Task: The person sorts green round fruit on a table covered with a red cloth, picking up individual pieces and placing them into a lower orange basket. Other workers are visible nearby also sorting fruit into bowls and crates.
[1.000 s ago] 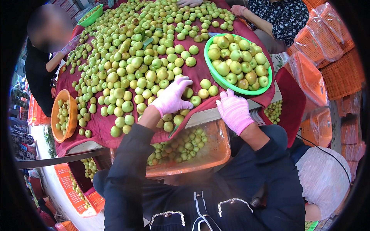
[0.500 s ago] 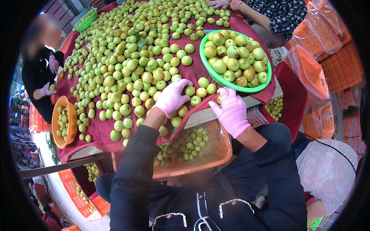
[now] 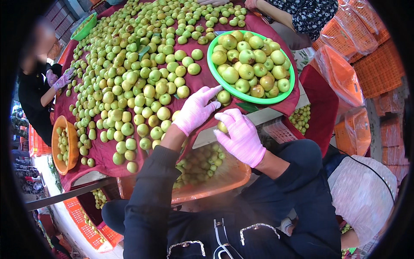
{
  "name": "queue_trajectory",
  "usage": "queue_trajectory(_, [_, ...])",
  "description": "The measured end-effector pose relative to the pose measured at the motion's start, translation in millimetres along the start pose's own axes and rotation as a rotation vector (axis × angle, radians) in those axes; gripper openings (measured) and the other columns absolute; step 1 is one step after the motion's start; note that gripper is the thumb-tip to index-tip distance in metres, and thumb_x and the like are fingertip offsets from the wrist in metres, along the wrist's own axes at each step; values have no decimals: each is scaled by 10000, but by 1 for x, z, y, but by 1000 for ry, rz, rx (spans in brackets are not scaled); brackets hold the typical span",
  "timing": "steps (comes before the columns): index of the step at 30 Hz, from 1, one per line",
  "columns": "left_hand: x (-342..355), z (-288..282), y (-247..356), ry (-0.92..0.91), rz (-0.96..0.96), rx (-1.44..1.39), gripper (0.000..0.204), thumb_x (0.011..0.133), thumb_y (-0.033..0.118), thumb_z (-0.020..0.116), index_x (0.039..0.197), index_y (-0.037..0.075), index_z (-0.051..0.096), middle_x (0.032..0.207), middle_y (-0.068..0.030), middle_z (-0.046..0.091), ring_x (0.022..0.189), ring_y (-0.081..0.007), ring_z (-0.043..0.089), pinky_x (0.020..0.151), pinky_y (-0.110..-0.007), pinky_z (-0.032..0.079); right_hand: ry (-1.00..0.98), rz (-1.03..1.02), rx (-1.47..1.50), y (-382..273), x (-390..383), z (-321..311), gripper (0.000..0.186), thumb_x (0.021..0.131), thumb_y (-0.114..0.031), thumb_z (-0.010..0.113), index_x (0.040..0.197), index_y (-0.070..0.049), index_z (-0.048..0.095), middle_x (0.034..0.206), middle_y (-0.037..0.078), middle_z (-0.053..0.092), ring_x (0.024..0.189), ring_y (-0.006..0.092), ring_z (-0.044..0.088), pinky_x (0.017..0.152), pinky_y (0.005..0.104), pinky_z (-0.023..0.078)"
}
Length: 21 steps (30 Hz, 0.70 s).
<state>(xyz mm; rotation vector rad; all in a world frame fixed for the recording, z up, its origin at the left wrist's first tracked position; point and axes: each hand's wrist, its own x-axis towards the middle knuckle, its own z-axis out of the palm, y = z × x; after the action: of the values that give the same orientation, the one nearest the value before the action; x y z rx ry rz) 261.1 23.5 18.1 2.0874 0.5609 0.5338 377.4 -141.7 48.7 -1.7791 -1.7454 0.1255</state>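
Round green-yellow fruit (image 3: 127, 77) covers a maroon cloth (image 3: 207, 71) on the table. My pink-gloved left hand (image 3: 198, 110) is at the cloth's near edge, fingers stretched out beside a single fruit (image 3: 224, 96) below the green basin. My right hand (image 3: 239, 140), also gloved pink, is just to its lower right, fingers curled on a fruit (image 3: 222, 127) over the edge. A bright green basin (image 3: 292, 77), heaped with larger-looking fruit, stands above my hands. A green leaf (image 3: 246, 107) lies under its rim.
An orange bowl of fruit (image 3: 72, 151) is at left, an orange bin of fruit (image 3: 207, 194) below the edge. A gloved co-worker (image 3: 32, 101) works at left, another (image 3: 297, 17) at upper right. Orange crates (image 3: 375, 69) stack at right; a third person (image 3: 360, 190) sits lower right.
My right hand has moved left and down toward my left, a fruit now showing in its fingers. My left hand has shifted slightly up and right. The co-worker at left has moved their hands.
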Motion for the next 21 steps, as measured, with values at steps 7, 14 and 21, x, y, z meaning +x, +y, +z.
queue_trajectory(7, [-7,0,-10,180,-115,-163,435,939,-49,609,1367,23,618,1082,-61,635,1055,-164,633,982,-301,510,-50,-141,32,-6,3,1,386,841,-200,719,1189,-65,621,1116,121,598,946,304,636,852,424,514])
queue_trajectory(14, [-18,-14,-17,237,-183,-374,452,950,-103,540,1380,22,604,1225,-92,670,1117,-171,640,1011,-298,510,-99,-171,-17,-9,3,3,434,821,-181,747,1224,-73,623,1126,118,613,941,319,635,836,414,530])
queue_trajectory(21, [-51,-35,-1,-15,-98,278,387,849,89,752,1229,80,680,1127,-101,673,1083,-271,634,976,-380,502,-173,-216,24,-12,-5,-1,437,821,-187,751,1223,-72,625,1089,118,605,883,316,629,802,416,533])
